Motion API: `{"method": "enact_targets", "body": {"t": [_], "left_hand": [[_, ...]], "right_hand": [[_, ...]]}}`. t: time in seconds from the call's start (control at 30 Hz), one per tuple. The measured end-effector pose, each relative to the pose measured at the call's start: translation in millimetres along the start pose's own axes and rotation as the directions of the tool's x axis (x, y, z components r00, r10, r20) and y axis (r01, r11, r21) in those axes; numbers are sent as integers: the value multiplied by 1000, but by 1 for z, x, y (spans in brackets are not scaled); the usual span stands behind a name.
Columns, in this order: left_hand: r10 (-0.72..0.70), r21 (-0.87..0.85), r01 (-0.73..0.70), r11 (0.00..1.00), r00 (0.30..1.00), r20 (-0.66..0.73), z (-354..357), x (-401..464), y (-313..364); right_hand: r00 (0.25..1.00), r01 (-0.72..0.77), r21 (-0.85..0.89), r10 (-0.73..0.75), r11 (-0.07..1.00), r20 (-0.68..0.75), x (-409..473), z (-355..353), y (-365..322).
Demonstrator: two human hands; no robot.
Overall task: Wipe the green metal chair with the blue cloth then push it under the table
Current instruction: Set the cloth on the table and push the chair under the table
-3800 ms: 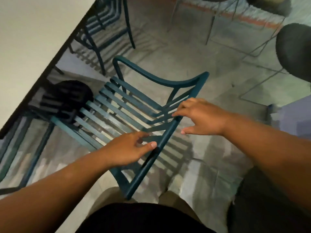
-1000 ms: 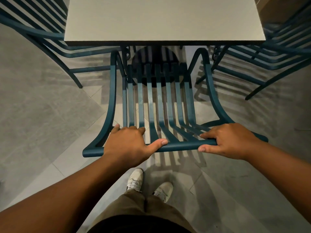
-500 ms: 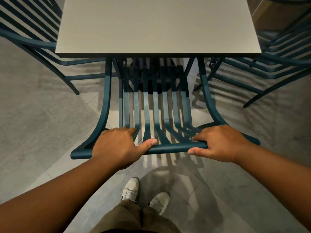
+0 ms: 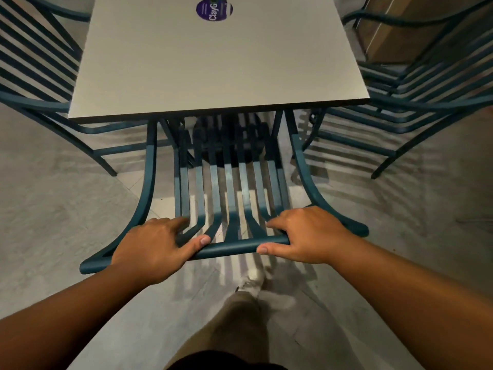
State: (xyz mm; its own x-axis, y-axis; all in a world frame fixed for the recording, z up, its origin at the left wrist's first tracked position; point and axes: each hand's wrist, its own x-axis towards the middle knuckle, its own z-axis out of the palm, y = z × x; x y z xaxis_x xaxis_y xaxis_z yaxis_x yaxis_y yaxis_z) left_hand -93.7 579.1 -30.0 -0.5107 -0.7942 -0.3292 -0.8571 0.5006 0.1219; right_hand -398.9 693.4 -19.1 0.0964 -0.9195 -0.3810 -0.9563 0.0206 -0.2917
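Chair (image 4: 232, 198) at twelve o'clock, front under table (image 4: 213, 62), my left hand (image 4: 154, 249) and right hand (image 4: 306, 236) curled round its top rail (thumbs beneath)

Matt metal chair (image 4: 232, 244); seemingly smooth table (image 4: 213, 70)

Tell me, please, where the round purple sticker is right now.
In the head view, the purple sticker lies on the table top, near its far edge at the frame's top centre, beyond the green chair both hands hold.
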Motion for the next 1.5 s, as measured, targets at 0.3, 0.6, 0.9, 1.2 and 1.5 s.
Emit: {"method": "enact_targets", "body": {"t": [0.3, 0.6, 0.9, 1.2, 1.5], "left_hand": [[230, -295, -158, 942, 946, 227, -33, 53, 54], [676, -240, -634, 735, 712, 188, -76, 165, 250], [737, -213, -705, 676, 637, 228, -91, 238, 409], [652, -257, -604, 755, 733, 194, -101, 304, 570], [533, -301, -482, 823, 838, 118, -109, 380, 670]], "right_hand": [[966, -149, 429, 223, 891, -128, -38, -36, 73], [866, -355, 497, 479, 792, -145, -107, -66, 199], [816, -384, 566, 555, 730, -163, -160, -76, 345], [893, -277, 497, 411, 822, -182, -172, -150, 521], [964, -139, 335, 204, 932, -168, -128, -251, 667]]}}
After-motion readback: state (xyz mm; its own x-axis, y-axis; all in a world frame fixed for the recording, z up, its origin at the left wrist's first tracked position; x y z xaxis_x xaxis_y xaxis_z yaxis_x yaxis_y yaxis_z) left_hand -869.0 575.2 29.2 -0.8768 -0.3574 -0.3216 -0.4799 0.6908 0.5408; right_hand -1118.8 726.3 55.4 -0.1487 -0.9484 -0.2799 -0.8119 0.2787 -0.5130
